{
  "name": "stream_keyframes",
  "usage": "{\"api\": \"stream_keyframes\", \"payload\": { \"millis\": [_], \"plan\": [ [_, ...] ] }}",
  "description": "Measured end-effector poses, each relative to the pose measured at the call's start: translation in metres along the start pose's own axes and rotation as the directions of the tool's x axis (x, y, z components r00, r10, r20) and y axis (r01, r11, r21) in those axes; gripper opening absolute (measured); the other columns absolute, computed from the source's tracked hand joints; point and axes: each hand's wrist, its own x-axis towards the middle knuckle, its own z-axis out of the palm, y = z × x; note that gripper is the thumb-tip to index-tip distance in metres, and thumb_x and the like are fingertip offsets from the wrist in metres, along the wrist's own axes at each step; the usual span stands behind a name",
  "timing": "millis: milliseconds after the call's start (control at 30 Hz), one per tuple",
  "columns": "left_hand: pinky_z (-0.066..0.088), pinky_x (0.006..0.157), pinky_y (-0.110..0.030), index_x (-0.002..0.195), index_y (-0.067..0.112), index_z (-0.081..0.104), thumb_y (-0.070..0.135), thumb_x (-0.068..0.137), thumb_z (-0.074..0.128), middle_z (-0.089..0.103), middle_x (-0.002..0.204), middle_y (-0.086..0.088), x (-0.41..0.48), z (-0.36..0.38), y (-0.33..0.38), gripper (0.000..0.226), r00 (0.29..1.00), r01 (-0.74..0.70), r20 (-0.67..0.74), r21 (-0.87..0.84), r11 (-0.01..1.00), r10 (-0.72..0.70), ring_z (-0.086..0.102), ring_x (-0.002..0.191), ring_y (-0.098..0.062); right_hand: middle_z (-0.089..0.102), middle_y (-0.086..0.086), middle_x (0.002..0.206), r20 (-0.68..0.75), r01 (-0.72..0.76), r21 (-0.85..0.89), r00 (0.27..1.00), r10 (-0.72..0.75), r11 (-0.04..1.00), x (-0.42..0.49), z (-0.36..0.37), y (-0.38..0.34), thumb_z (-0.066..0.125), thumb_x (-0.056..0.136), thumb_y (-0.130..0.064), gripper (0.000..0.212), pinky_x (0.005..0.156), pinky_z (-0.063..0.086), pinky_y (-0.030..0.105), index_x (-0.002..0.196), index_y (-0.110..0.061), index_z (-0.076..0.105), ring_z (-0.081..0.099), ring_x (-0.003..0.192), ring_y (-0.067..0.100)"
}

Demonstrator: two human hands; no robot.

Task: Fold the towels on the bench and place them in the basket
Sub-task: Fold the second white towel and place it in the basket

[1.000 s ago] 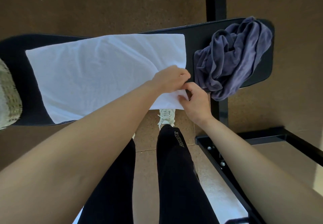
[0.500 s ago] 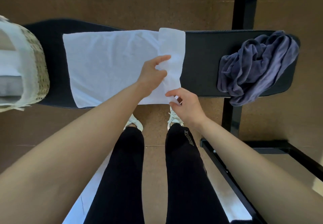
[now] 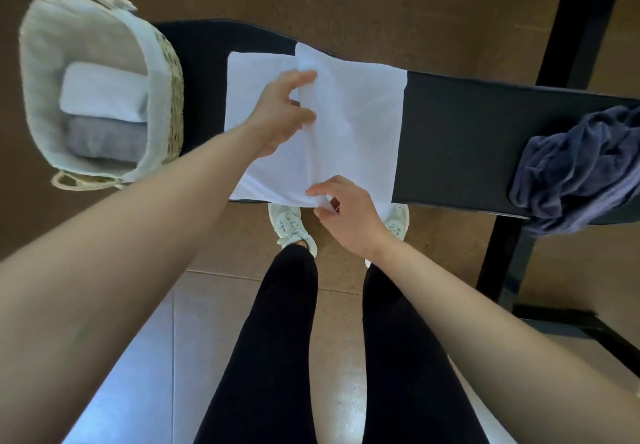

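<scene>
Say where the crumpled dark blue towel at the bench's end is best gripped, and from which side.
Probably the dark blue towel is best pinched at a raised fold on top, coming from above; it lies bunched on the bench, no corner showing, with its near edge drooping over the side.

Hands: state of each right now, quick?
Left hand: closed on the white towel, gripping its folded-over edge at the far side.
Right hand: pinching the same edge at the near side.

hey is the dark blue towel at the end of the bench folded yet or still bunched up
Still bunched up. The dark blue towel lies in a crumpled heap at the bench's right end, part of it hanging over the near edge.
</scene>
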Motion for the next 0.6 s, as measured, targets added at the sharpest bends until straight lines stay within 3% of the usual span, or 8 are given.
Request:
{"api": "stream_keyframes", "payload": {
  "millis": [100, 267, 367, 433, 533, 600],
  "plan": [
    [0.056, 0.100, -0.034, 0.149, 0.026, 0.050, -0.006, 0.088, 0.070, 0.042, 0.149, 0.007, 0.004, -0.042, -0.016, 0.071, 0.998, -0.057, 0.002, 0.163, 0.985, 0.057, 0.060, 0.115, -0.020, 0.060, -0.011, 0.112, 0.038, 0.005, -0.035, 0.999, -0.004, 0.999, 0.018, 0.027, -0.017, 0.060, 0.095, -0.001, 0.034, 0.079, 0.042, 0.008, 0.119, -0.022, 0.071, 0.053, 0.080, -0.001],
    [0.047, 0.102, -0.019, 0.155, 0.022, 0.041, -0.001, 0.090, 0.072, 0.038, 0.154, 0.007, 0.008, -0.092, -0.037, 0.075, 0.975, -0.215, 0.039, 0.413, 0.885, 0.218, 0.046, 0.127, -0.012, 0.059, -0.005, 0.116, 0.086, 0.025, -0.073, 0.996, -0.018, 0.997, 0.044, 0.067, -0.040, 0.058, 0.096, 0.001, 0.036, 0.081, 0.044, 0.015, 0.125, -0.017, 0.069, 0.051, 0.079, 0.001],
    [0.044, 0.102, -0.016, 0.157, 0.019, 0.038, -0.003, 0.090, 0.069, 0.035, 0.156, 0.003, 0.014, -0.109, -0.049, 0.077, 0.967, -0.242, 0.040, 0.448, 0.861, 0.251, 0.043, 0.134, -0.013, 0.057, -0.005, 0.118, 0.104, 0.009, -0.091, 0.995, 0.001, 0.996, 0.058, 0.085, -0.050, 0.058, 0.098, -0.002, 0.035, 0.077, 0.054, 0.026, 0.128, -0.019, 0.067, 0.055, 0.082, 0.008],
    [0.043, 0.102, -0.016, 0.157, 0.017, 0.037, -0.006, 0.088, 0.067, 0.034, 0.157, 0.000, 0.017, -0.117, -0.057, 0.078, 0.961, -0.259, 0.033, 0.448, 0.856, 0.274, 0.042, 0.137, -0.016, 0.057, -0.005, 0.121, 0.107, 0.014, -0.121, 0.994, -0.001, 0.993, 0.066, 0.096, -0.054, 0.060, 0.099, -0.004, 0.034, 0.087, 0.051, 0.022, 0.129, -0.019, 0.067, 0.057, 0.092, 0.012],
    [0.044, 0.110, -0.024, 0.157, 0.015, 0.036, -0.009, 0.087, 0.065, 0.033, 0.157, -0.002, 0.021, -0.126, -0.068, 0.080, 0.961, -0.253, 0.019, 0.457, 0.852, 0.276, 0.039, 0.141, -0.018, 0.057, -0.003, 0.127, 0.112, 0.008, -0.178, 0.994, 0.012, 0.984, 0.074, 0.110, -0.059, 0.060, 0.100, -0.007, 0.034, 0.096, 0.046, 0.021, 0.131, -0.019, 0.065, 0.057, 0.104, 0.015],
    [0.044, 0.113, -0.031, 0.158, 0.017, 0.033, -0.013, 0.086, 0.062, 0.031, 0.159, 0.000, 0.025, -0.131, -0.075, 0.083, 0.970, -0.229, 0.032, 0.455, 0.861, 0.242, 0.037, 0.143, -0.018, 0.057, -0.001, 0.128, 0.124, -0.009, -0.192, 0.992, 0.033, 0.981, 0.079, 0.117, -0.058, 0.059, 0.100, -0.006, 0.036, 0.096, 0.049, 0.028, 0.133, -0.018, 0.064, 0.059, 0.104, 0.020]
  ]
}}
